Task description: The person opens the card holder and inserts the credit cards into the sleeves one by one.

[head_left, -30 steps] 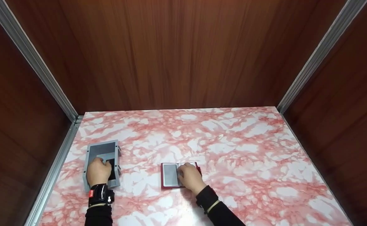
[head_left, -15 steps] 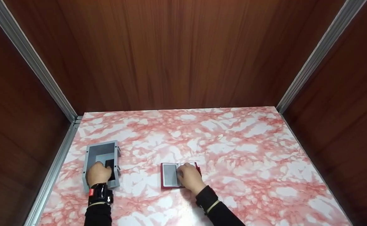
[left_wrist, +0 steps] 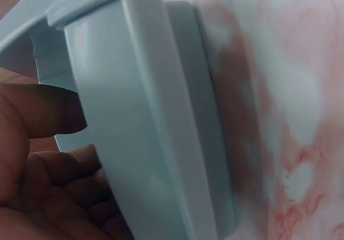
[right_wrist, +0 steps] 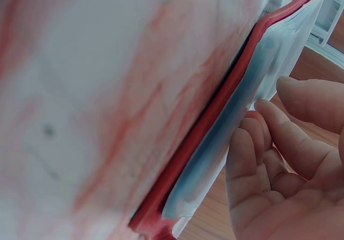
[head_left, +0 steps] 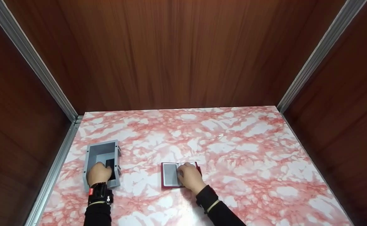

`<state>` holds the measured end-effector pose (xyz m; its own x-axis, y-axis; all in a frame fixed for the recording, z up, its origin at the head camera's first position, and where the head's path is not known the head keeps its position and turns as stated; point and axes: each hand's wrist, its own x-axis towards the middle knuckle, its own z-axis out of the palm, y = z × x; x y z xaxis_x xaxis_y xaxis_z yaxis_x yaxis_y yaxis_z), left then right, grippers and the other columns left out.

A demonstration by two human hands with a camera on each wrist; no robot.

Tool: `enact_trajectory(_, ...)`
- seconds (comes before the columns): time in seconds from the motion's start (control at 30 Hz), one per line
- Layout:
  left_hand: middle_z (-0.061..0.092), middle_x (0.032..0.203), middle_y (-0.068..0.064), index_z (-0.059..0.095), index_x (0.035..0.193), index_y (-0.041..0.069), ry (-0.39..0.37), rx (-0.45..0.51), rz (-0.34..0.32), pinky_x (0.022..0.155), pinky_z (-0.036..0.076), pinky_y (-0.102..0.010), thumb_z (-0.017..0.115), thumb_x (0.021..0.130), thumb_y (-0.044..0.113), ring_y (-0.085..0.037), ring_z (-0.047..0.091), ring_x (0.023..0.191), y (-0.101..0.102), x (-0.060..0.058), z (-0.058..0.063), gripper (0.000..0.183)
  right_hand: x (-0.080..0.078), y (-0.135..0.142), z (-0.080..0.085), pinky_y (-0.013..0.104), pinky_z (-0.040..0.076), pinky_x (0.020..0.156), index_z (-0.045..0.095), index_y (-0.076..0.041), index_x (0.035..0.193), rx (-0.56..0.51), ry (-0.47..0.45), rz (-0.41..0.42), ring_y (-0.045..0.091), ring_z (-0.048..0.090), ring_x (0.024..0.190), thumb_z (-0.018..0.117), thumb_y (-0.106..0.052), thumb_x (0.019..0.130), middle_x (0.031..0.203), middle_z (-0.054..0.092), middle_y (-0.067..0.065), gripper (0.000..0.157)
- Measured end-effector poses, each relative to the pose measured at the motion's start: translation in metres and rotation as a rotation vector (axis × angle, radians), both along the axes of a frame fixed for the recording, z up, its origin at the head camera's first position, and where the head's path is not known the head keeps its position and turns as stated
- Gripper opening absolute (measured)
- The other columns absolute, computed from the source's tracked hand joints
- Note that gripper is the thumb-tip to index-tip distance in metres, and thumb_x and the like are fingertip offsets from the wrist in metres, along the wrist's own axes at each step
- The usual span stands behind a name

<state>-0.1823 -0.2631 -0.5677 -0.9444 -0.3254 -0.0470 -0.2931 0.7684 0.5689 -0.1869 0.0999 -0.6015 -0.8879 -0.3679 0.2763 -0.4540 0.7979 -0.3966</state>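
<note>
In the head view my left hand (head_left: 99, 173) reaches down into a grey plastic bin (head_left: 88, 153) at the left. Beside its thumb, inside the bin, lies a flat black rectangular thing (head_left: 110, 164). The bin wall (left_wrist: 123, 116) covers the left fingertips in the left wrist view, and I cannot tell what they hold. Toward the front middle, a red card holder (head_left: 162, 175) lies spread on the table. My right hand (head_left: 191, 179) is over its right half, with thumb and fingertips at a clear sleeve (right_wrist: 236, 116), pinching its edge.
The table (head_left: 240, 157) has a red and white marbled top. Brown wood-grain panels (head_left: 183, 56) close it in at the back and both sides, with metal rails (head_left: 318, 53) along the corners. A watch-like black device (head_left: 99, 193) is strapped to the left wrist.
My left hand has sunk a little deeper and nearer inside the bin, so more of the bin's inside and the black thing shows. The right hand and card holder have stayed still.
</note>
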Motion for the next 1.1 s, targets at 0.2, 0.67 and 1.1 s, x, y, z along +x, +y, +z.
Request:
enact_trajectory(0.2, 0.064, 0.088, -0.030, 0.060, 0.086, -0.010, 0.006, 0.009, 0.001, 0.070, 0.047, -0.058, 0.055, 0.090, 0.014, -0.045, 0.062, 0.077, 0.0024, -0.0013, 0.0002, 0.025, -0.0005, 0.0006, -0.0002, 0.036, 0.050, 0.075, 0.073, -0.006, 0.094, 0.011, 0.004, -0.001, 0.025, 0.061, 0.081, 0.077, -0.012, 0.081, 0.087, 0.062, 0.005, 0.014)
enact_trajectory(0.67, 0.063, 0.105, -0.033, 0.061, 0.103, -0.015, -0.003, 0.083, 0.033, 0.084, 0.046, -0.056, 0.055, 0.093, 0.017, -0.049, 0.060, 0.095, 0.0033, -0.0023, 0.0028, 0.034, 0.0001, -0.0007, 0.0005, 0.036, 0.050, 0.074, 0.073, -0.006, 0.094, -0.010, -0.022, -0.008, 0.024, 0.060, 0.082, 0.076, -0.011, 0.082, 0.087, 0.061, 0.004, 0.014)
enact_trajectory(1.1, 0.062, 0.110, -0.033, 0.061, 0.105, -0.014, 0.010, 0.119, 0.061, 0.085, 0.046, -0.056, 0.050, 0.093, 0.016, -0.048, 0.060, 0.097, 0.0035, -0.0038, 0.0039, 0.034, 0.0005, -0.0003, 0.0003, 0.037, 0.050, 0.075, 0.072, -0.005, 0.093, -0.016, -0.022, -0.008, 0.025, 0.061, 0.081, 0.077, -0.009, 0.080, 0.086, 0.060, 0.004, 0.015)
